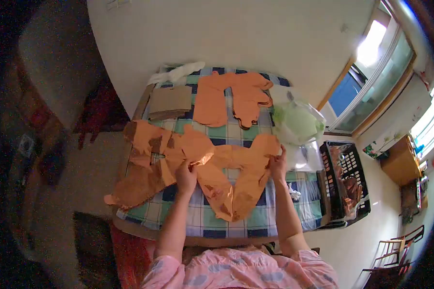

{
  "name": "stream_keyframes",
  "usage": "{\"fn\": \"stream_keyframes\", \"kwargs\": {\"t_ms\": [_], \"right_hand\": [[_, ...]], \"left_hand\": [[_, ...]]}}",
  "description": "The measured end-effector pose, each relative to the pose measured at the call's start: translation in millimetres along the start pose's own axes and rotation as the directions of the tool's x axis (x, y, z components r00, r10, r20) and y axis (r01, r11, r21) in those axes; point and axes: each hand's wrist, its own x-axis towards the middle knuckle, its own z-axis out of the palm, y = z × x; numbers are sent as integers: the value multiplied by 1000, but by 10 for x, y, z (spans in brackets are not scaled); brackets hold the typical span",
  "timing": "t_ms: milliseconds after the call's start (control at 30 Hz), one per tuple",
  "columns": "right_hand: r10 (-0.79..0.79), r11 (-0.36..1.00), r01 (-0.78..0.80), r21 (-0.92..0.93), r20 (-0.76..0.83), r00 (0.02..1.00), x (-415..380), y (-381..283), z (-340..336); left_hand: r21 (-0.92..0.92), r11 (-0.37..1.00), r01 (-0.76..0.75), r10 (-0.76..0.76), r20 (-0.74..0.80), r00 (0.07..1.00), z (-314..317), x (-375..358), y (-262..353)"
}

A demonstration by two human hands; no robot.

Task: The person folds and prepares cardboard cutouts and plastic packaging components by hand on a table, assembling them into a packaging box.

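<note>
A flat, shiny copper-orange foil balloon point(234, 156) lies spread across the checked cloth in front of me, with two lobes at the top and a point toward me. My left hand point(186, 176) is closed on its left edge, where the foil catches the light. At the right lobe, my right hand point(278, 166) pinches the other edge. More crumpled foil balloons point(144, 180) lie in a loose heap just left of my left hand. Farther back, a stack of flat, smooth foil balloons point(212, 103) rests near the wall.
The checked cloth point(255, 230) covers the table. Cardboard sheets point(169, 101) are stacked at the back left, beside white plastic point(181, 72). Clear bags with pale green contents point(299, 123) sit at the back right. A black crate point(345, 180) stands off the right edge.
</note>
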Motion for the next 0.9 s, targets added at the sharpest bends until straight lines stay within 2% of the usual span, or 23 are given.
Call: {"fn": "stream_keyframes", "kwargs": {"t_ms": [33,67,133,167,233,267,333,367,467,567,633,700,733,800,833,867,900], "right_hand": [[-36,961,34,-276,-2,999,-76,-144,12],[-74,846,66,-529,5,997,-96,-209,30],[-316,673,245,-698,28,948,-1,-21,55],[-420,559,309,-769,59,906,20,54,64],[-572,329,526,-784,278,772,30,174,143],[-622,200,615,-763,386,681,25,228,199],[-421,134,530,-837,436,795,65,388,278],[-316,86,488,-868,441,840,85,396,303],[-330,138,537,-832,473,817,132,206,283],[-382,525,499,-690,332,862,501,38,375],[-234,849,289,-443,176,956,679,-212,558],[-108,969,136,-205,145,984,972,-291,707],[-86,985,108,-132,167,982,1260,-146,776],[-326,904,378,-200,248,912,1784,124,874],[-543,707,635,-312,337,769,2036,256,903],[-692,426,820,-382,447,567,2160,240,953],[-576,552,740,-384,466,672,2246,252,980]], "left_hand": [[41,998,-50,51,-7,999,0,-7,36],[187,981,-54,59,-24,998,-1,-15,70],[463,885,-46,80,-56,995,-3,-37,175],[468,873,-141,177,-33,984,-14,-75,273],[472,817,-333,364,26,931,-64,-171,459],[459,791,-403,380,147,913,-78,-218,513],[403,737,-543,410,373,832,-77,-295,566],[396,751,-529,388,384,838,-42,-334,540],[369,795,-482,339,389,857,78,-429,490],[347,832,-433,297,381,876,49,-335,594],[344,844,-412,265,400,877,-11,-179,784],[273,877,-396,281,377,882,141,27,752],[236,890,-390,290,365,885,222,146,749],[301,855,-423,269,441,856,376,431,853],[331,835,-439,253,478,841,463,563,910],[292,853,-433,240,518,821,563,689,945],[252,870,-423,226,559,798,678,802,956]]}}
